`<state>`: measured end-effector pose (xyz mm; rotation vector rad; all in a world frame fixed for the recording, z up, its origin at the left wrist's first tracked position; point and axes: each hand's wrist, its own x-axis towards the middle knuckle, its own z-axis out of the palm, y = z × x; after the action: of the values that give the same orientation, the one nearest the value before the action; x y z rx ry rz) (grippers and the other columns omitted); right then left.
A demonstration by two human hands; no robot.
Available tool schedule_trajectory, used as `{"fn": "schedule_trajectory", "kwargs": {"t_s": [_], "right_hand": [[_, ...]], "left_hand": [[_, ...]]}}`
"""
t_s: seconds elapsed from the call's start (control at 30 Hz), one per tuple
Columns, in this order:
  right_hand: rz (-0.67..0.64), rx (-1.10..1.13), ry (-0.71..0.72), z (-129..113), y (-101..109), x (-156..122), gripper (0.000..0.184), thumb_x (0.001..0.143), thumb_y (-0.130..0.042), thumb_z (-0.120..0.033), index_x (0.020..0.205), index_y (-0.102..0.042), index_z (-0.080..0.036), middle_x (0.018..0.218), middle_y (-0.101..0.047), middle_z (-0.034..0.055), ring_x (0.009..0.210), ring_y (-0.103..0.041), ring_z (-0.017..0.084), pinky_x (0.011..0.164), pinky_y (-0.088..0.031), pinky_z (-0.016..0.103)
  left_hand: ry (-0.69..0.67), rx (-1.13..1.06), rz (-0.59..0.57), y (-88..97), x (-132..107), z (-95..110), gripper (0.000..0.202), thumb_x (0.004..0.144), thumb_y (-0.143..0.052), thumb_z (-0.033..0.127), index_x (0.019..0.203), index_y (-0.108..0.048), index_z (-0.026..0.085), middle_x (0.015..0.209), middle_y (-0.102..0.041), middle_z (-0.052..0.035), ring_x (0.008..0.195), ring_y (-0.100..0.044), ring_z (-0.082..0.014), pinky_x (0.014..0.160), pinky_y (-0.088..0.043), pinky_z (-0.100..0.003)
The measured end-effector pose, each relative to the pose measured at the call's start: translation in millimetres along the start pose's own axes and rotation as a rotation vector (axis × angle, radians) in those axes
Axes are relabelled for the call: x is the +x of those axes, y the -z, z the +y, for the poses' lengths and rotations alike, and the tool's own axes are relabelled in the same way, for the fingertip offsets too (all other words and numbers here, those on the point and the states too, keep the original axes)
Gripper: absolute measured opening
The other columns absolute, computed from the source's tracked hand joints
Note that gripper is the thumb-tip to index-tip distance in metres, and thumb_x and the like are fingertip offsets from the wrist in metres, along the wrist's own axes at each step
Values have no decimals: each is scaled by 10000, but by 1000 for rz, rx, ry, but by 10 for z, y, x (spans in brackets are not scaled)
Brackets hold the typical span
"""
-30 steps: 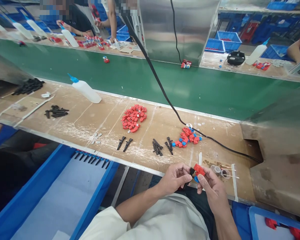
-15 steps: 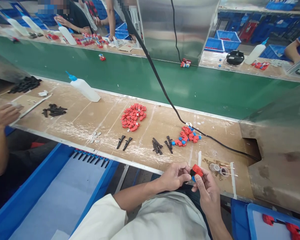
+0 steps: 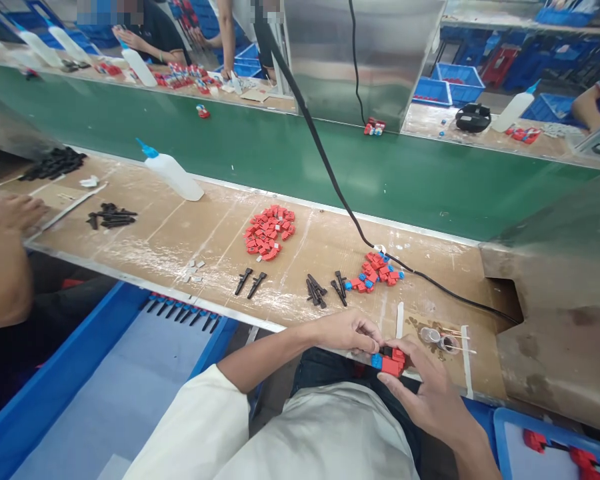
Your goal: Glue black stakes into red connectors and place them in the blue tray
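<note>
Both my hands meet at the near edge of the workbench [image 3: 180,240], over my lap. My left hand [image 3: 347,331] is closed, its fingertips pinching the black end of a small red and blue plastic part [image 3: 389,361]. My right hand [image 3: 427,393] cradles the same part from below, thumb and fingers curled round it. Just beyond them lie a pile of red and blue pieces [image 3: 375,272] and a few black pins [image 3: 316,292].
A bigger heap of red pieces [image 3: 269,232], two more black pins [image 3: 249,283], a squeeze bottle [image 3: 173,175] and a black cable [image 3: 340,200] lie on the bench. A green conveyor belt [image 3: 260,153] runs behind. A neighbour's arm [image 3: 3,267] rests at the left; blue trays stand below.
My hands have dropped slightly toward the bench edge and turned the red part flatter, its blue end now facing left. The neighbour's arm has come in at the left.
</note>
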<state>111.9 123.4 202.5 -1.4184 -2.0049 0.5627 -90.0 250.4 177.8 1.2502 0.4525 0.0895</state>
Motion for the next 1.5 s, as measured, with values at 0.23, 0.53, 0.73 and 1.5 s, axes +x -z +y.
{"fn": "schedule_trajectory", "kwargs": {"t_s": [0.23, 0.53, 0.73, 1.5], "right_hand": [[63, -175, 148, -71, 54, 124, 265, 999, -591, -305, 1244, -563, -212, 992, -690, 88, 889, -696, 235, 760, -589, 339], [79, -398, 279, -209, 144, 169, 201, 988, -584, -246, 1162, -570, -145, 905, -678, 83, 822, -690, 213, 704, -542, 298], [168, -453, 412, -300, 131, 161, 202, 911, -586, -190, 1108, -583, -145, 785, -661, 53, 662, -639, 180, 534, -440, 275], [-41, -304, 9, -329, 86, -657, 190, 910, -533, -352, 903, -610, -178, 781, -606, 31, 631, -561, 170, 522, -387, 298]], "left_hand": [[-472, 846, 106, -39, -224, 188, 497, 928, -634, 531, 1243, -637, 146, 1007, -690, -106, 870, -637, -214, 777, -491, -292], [-659, 1432, 188, -147, -244, 247, 357, 1028, -449, 397, 1074, -614, 85, 921, -633, -120, 820, -611, -235, 685, -483, -337], [-798, 1370, 177, -206, -294, 190, 321, 1033, -428, 348, 1117, -595, 88, 872, -610, -99, 767, -576, -202, 646, -475, -311], [-817, 1281, 133, -489, -319, -31, 270, 1038, -455, 297, 1216, -603, 159, 1024, -709, -126, 901, -703, -226, 734, -586, -317]]}}
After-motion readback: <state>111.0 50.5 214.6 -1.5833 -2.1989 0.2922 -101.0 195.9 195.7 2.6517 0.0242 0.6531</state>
